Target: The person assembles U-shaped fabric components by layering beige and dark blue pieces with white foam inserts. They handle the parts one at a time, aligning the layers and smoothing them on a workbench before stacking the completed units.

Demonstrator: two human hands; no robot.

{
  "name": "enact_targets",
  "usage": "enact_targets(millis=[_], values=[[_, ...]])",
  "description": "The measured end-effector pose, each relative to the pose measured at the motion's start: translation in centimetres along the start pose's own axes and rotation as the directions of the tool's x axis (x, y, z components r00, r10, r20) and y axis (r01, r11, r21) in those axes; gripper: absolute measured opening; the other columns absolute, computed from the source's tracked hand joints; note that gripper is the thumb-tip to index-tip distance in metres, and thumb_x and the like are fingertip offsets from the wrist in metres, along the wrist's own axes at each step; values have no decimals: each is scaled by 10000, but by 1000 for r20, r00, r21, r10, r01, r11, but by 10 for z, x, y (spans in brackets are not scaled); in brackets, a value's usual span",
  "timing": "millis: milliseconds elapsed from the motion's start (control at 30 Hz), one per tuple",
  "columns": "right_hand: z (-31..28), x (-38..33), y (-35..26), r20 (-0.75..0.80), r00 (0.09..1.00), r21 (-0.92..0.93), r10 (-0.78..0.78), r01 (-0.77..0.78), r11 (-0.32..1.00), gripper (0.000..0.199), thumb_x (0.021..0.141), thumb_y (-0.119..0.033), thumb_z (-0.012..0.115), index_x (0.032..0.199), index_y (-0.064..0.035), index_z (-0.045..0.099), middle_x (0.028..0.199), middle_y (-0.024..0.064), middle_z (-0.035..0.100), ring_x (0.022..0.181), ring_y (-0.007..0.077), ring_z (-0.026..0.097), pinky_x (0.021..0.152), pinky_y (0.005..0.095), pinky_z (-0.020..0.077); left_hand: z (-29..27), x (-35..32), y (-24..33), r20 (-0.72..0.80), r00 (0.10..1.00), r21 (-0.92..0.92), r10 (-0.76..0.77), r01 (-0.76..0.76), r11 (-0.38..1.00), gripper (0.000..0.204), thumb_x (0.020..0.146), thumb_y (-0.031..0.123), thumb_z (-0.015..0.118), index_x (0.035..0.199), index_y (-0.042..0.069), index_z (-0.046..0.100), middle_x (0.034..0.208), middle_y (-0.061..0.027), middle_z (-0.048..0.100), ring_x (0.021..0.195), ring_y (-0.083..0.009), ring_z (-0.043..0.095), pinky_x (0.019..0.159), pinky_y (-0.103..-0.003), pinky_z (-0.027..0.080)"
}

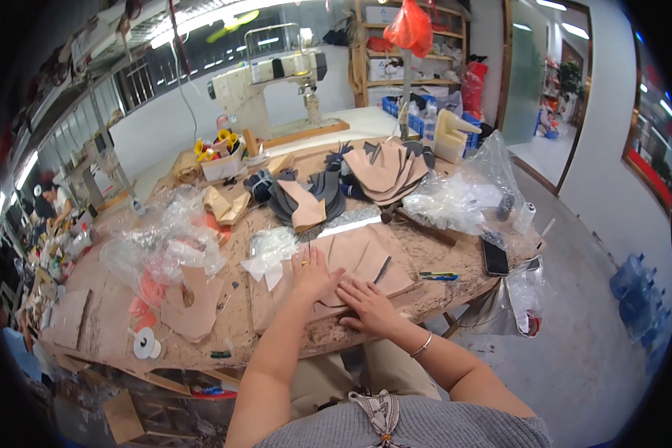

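Note:
My left hand (311,272) lies flat, fingers spread, on a tan leather piece (366,257) on the worn wooden workbench (455,261). A ring shows on one finger. Just to its right, my right hand (369,306) presses palm down on the near edge of the same leather stack, a thin bracelet on the wrist. Neither hand grips anything. A metal ruler (349,226) lies just beyond the leather.
Crumpled clear plastic bags (160,243) sit left, and another bag (463,194) right. Stacks of tan and dark leather cut-outs (384,168) lie behind. A phone (494,257), blue pen (438,276), white spool (145,343) and a sewing machine (269,82) stand around. Another person (52,201) works far left.

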State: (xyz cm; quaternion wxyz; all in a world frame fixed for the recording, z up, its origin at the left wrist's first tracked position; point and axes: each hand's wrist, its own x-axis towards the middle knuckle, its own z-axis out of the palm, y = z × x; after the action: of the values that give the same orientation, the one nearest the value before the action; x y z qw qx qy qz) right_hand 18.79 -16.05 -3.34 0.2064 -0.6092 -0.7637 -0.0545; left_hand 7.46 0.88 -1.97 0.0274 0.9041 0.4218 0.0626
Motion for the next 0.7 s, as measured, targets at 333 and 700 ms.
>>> enact_targets(millis=[333,700], values=[[1,-4,0,-103,995,-8,-5,4,1000,635,840,-441,612,1345,-85,465,1397,115,447,1296,299,401,1064,458,303,12,72,2,-79,996,-56,-40,35,998,842,940,623,280,1450,-46,257,1532,-185,242,1448,-343,106,1137,-571,3],[-122,76,112,-552,819,131,157,-100,986,214,780,29,582,935,-71,690,799,124,659,734,309,628,660,386,498,56,76,-41,-353,926,-830,-132,-245,501,404,964,361,498,1056,10,676,1006,-107,695,976,-242,639,891,-340,470]])
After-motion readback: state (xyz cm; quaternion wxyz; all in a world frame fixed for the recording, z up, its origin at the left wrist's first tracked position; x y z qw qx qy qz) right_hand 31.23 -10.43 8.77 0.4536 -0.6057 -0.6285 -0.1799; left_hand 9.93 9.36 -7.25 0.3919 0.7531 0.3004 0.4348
